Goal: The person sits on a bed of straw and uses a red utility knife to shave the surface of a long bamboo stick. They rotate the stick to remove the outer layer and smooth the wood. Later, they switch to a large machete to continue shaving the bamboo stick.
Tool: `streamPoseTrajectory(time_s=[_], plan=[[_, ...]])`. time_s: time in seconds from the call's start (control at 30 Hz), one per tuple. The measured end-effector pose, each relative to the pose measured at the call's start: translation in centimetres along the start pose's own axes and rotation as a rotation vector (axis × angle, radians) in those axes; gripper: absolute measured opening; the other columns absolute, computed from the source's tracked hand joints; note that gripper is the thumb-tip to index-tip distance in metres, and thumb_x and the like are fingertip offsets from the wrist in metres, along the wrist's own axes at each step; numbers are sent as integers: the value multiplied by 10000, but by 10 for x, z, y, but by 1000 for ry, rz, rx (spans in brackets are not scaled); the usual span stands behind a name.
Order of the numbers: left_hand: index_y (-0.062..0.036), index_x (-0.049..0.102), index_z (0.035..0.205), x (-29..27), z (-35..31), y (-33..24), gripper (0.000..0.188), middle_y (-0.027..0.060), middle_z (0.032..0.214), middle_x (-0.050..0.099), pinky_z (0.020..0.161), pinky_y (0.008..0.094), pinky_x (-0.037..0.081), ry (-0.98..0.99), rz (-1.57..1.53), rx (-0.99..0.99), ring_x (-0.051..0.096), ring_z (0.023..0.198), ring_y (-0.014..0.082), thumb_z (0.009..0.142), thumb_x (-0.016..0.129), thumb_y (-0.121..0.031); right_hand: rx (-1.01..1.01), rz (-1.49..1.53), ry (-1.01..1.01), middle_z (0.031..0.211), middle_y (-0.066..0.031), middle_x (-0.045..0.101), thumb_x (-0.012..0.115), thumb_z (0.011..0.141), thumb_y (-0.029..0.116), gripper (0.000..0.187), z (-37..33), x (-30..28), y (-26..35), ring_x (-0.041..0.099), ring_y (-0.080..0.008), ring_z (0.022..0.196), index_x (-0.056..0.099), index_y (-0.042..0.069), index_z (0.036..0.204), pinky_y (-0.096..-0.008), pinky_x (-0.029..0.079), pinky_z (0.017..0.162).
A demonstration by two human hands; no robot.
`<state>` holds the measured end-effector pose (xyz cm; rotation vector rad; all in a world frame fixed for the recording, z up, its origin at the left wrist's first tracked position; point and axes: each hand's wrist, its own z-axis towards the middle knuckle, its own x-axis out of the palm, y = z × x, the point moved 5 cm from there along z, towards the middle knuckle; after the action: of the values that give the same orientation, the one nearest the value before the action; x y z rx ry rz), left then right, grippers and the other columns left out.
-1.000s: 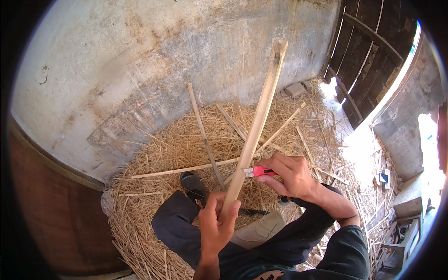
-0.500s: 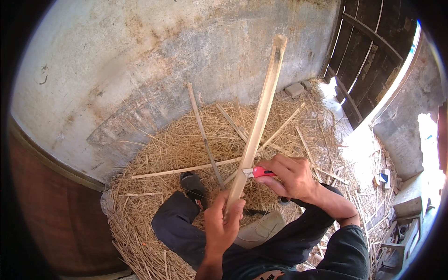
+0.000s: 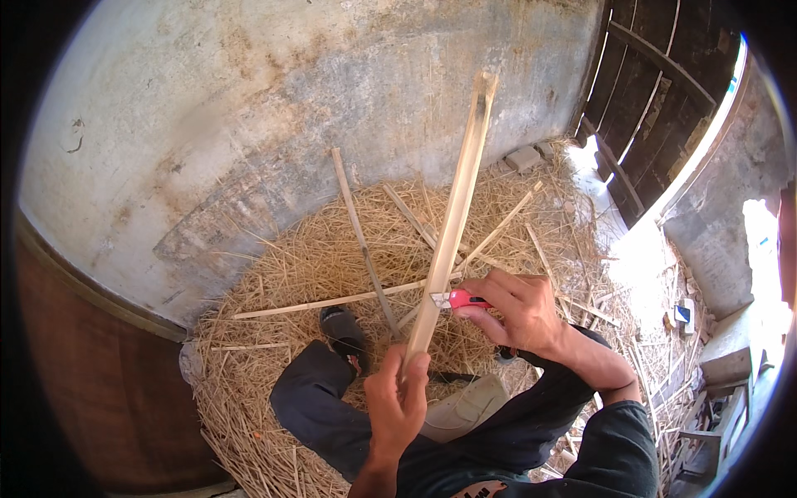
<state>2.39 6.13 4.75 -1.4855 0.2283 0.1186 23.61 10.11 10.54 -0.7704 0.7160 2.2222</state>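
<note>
My left hand is closed round the near end of a long split bamboo strip. The strip slants up and away, its far end in front of the wall. In my right hand is a utility knife with a pink-red handle. Its short blade lies against the right side of the strip, a little beyond my left hand. My fingers wrap the knife's handle and hide part of it.
Straw and shavings cover the floor round my legs. Several loose bamboo strips lie there, one leaning toward the stained wall. A dark shoe shows at left. A plank door stands at far right, near a brick.
The far end of the bamboo strip has tilted slightly left and lower. The knife stays at the strip's right side, having moved a little with it.
</note>
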Motion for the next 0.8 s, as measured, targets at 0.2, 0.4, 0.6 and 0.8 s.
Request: streamPoseTrajectory(time_s=[0.2, 0.4, 0.6, 0.8], plan=[[-3, 672, 1021, -2, -14, 9, 220, 16, 638, 564, 509, 293, 394, 49, 73, -37, 524, 561, 66, 1066, 658, -218, 154, 36, -150, 806, -75, 712, 786, 960, 252, 222, 4, -8, -42, 683, -197, 600, 774, 79, 1098, -342, 523, 512], [-3, 648, 993, 5, -43, 39, 196, 9, 658, 590, 513, 255, 364, 130, -32, -140, 485, 558, 40, 1076, 626, -178, 433, 33, -93, 862, -149, 749, 732, 994, 195, 217, 10, -22, -89, 725, -212, 697, 757, 14, 1112, -355, 565, 629], [0, 617, 1030, 4, -32, 37, 197, 26, 694, 655, 531, 238, 395, 160, -189, -202, 514, 577, 37, 1104, 580, -179, 267, 196, 51, 935, -143, 750, 748, 979, 200, 221, 0, 5, -56, 731, -264, 731, 755, 18, 1104, -356, 580, 662], [-2, 620, 1051, 7, -23, 37, 202, 29, 715, 650, 522, 240, 389, 205, -248, -203, 502, 568, 41, 1105, 583, -193, 229, 449, 62, 847, -127, 679, 774, 959, 223, 255, 1, 17, -34, 647, -254, 697, 716, -11, 1043, -362, 500, 647]])
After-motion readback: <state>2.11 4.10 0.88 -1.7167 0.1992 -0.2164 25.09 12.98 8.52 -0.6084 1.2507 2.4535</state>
